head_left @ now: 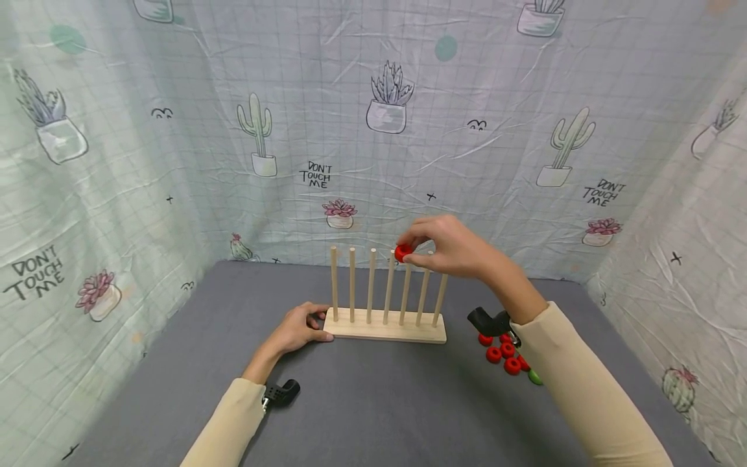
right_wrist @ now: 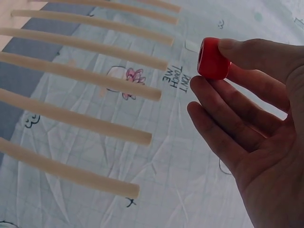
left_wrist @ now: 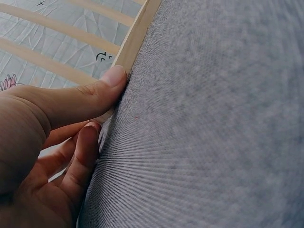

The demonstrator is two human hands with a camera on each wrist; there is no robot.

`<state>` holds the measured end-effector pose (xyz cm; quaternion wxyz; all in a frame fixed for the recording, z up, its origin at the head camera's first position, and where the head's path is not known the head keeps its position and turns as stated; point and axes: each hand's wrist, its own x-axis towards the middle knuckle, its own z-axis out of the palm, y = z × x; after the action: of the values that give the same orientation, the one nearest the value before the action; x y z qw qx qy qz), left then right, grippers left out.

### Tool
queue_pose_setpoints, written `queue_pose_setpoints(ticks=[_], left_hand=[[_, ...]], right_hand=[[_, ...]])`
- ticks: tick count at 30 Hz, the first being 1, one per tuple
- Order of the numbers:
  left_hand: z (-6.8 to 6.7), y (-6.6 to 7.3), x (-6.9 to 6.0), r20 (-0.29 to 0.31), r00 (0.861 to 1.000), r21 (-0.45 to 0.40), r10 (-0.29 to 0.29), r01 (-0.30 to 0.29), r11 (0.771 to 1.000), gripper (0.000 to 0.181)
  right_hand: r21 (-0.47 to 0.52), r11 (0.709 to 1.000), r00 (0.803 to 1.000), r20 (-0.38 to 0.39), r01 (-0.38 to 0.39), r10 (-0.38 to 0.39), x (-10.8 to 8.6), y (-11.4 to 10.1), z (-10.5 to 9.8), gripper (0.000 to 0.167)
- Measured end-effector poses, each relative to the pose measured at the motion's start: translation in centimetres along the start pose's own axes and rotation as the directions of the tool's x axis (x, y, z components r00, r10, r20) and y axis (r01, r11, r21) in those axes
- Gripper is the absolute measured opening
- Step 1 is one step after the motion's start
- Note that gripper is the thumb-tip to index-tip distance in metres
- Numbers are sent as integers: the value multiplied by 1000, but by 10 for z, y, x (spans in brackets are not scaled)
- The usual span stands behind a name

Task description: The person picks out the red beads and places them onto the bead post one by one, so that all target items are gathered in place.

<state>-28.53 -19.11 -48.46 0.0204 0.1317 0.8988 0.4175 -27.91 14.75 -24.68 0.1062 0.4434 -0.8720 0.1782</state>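
Observation:
A wooden peg rack (head_left: 385,331) stands on the grey table, with several upright bare pegs in a row along its flat base. My left hand (head_left: 299,329) grips the left end of that base, thumb at the front edge and fingers curled behind. In the left wrist view, the thumb (left_wrist: 102,90) presses on the wooden edge. Up at the peg tops, my right hand (head_left: 446,245) pinches a red bead (right_wrist: 213,59) with a hole through it. The right wrist view shows the bead apart from the peg ends.
Several red beads (head_left: 512,366) and a green bead (head_left: 535,377) lie on the table at the right, partly hidden by the right sleeve. A patterned cloth (head_left: 373,162) hangs behind the table (head_left: 373,402) and along both sides.

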Motion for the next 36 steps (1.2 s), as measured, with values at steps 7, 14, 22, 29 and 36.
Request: queue_pose_setpoints(ticks=[7, 14, 22, 29, 36], left_hand=[[1, -2, 0, -3, 1000, -6, -7, 7, 1000, 71], [1, -2, -1, -7, 1000, -13, 0, -1, 1000, 71], [1, -2, 1, -9, 1000, -2, 3, -3, 1000, 71], [2, 0, 1, -5, 1000, 3, -8, 8, 1000, 70], [0, 0, 1, -8, 1000, -10, -9, 9, 1000, 69]], right_hand=[[6, 1000, 1000, 7, 13, -13, 10, -3, -1, 18], [14, 1000, 1000, 30, -4, 4, 24, -6, 3, 19], [59, 998, 1000, 24, 5, -7, 39, -9, 10, 19], [106, 994, 1000, 25, -17, 14, 50, -11, 18, 21], [148, 989, 999, 23, -25, 22, 61, -11, 28, 25]])
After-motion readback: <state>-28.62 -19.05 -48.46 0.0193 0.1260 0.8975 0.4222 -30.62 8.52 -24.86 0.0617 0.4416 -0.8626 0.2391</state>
